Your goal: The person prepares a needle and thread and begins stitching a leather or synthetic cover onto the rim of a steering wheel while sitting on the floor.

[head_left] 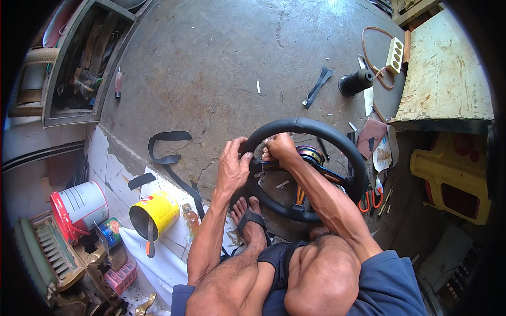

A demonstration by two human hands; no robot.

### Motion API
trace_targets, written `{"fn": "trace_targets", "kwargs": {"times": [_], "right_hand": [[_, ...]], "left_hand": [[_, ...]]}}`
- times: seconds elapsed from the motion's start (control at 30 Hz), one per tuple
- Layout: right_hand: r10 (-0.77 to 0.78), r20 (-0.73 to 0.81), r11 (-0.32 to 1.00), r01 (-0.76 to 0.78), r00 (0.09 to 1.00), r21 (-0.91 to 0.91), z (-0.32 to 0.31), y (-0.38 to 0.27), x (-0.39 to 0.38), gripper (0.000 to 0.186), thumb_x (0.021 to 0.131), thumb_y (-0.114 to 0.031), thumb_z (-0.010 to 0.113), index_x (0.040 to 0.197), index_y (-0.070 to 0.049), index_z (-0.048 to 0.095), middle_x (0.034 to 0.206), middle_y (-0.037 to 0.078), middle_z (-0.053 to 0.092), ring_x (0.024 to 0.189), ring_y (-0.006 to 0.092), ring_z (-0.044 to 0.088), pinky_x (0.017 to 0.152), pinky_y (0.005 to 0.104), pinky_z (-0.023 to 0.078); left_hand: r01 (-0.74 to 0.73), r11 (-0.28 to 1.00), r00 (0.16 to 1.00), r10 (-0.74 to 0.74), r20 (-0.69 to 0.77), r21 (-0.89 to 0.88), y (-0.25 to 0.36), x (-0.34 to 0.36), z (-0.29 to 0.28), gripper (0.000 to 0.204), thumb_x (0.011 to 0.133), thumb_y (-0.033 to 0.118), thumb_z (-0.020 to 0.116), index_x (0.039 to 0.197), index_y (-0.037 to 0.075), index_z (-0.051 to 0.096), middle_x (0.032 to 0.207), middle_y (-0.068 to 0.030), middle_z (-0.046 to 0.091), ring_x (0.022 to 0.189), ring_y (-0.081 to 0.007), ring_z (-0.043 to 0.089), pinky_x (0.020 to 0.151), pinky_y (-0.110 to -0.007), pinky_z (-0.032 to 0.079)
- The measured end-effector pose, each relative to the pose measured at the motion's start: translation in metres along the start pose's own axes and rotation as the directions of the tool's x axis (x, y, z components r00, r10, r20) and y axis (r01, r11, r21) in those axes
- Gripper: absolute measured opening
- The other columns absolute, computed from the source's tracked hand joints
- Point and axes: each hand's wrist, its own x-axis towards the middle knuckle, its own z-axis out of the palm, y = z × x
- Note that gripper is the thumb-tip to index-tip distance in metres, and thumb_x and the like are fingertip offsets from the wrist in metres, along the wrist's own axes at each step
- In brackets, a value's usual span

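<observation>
A black steering wheel with dark metal spokes stands tilted in front of my knees, its lower left side by my sandalled foot. My left hand is closed on the left side of the rim, thumb pressed against it. My right hand reaches across the wheel's opening, its fingers bent together at the inner edge of the rim near the left spoke. Whatever those fingertips pinch is hidden or too small to make out. A shiny multicoloured hub shows at the wheel's centre.
A black thread cone and a dark strip are on the concrete floor ahead. Orange-handled scissors lie right of the wheel. Left are a black strap, a yellow can and a white-and-red bucket. A power strip lies far right.
</observation>
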Motion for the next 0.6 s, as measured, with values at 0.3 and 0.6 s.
{"fn": "trace_targets", "kwargs": {"times": [0.3, 0.6], "right_hand": [[0.138, 0.135, 0.977, -0.157, 0.981, 0.145, 0.002, -0.008, -0.007, 0.019, 0.101, -0.009, 0.062, 0.091, 0.007, 0.067, 0.072, 0.014, 0.069, 0.054, 0.0234, 0.069, 0.047, 0.0364, 0.058], [0.131, 0.067, 0.957, -0.144, 0.989, 0.251, 0.006, -0.018, -0.024, 0.019, 0.101, -0.006, 0.055, 0.084, 0.003, 0.059, 0.065, 0.014, 0.062, 0.047, 0.0252, 0.063, 0.041, 0.0426, 0.055]], "left_hand": [[-0.056, 0.998, 0.998, 0.056, -0.009, -0.005, 0.001, -0.006, -0.004, 0.038, 0.089, 0.002, 0.066, 0.126, 0.003, 0.060, 0.112, -0.0176, 0.064, 0.106, -0.0343, 0.065, 0.093, -0.042, 0.051], [-0.070, 0.997, 0.997, 0.070, 0.019, 0.033, 0.001, -0.010, -0.011, 0.040, 0.089, 0.001, 0.064, 0.128, 0.003, 0.058, 0.116, -0.0174, 0.062, 0.108, -0.0343, 0.065, 0.092, -0.041, 0.051]]}}
